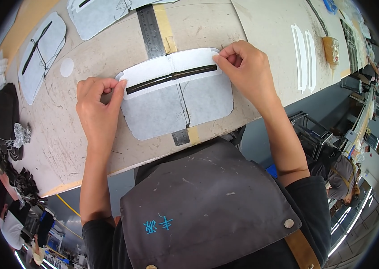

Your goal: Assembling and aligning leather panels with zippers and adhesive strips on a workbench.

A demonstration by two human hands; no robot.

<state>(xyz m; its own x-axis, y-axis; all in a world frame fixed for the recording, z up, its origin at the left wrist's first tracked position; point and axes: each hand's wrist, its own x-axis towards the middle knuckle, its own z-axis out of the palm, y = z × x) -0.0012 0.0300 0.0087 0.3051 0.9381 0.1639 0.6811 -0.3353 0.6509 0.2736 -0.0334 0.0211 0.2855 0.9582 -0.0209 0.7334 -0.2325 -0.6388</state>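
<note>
Nearest, one dark apron (207,197). Beyond it, one table (108,152), bearing, at its near middle, one pale grey panel (153,116) with rounded corners, lying across a steel ruler (150,38) and a yellow strip (164,27). On the panel: one white band (147,71) with a black strip (153,82), and a thin black cord. Left hand (97,101): thumb and fingers pinching the band's left end. Right hand (250,67): likewise pinching its right end. Farther right, white strips (301,58) and an amber bottle (331,49). Far left, a white disc (66,67) and similar panels (56,38).
</note>
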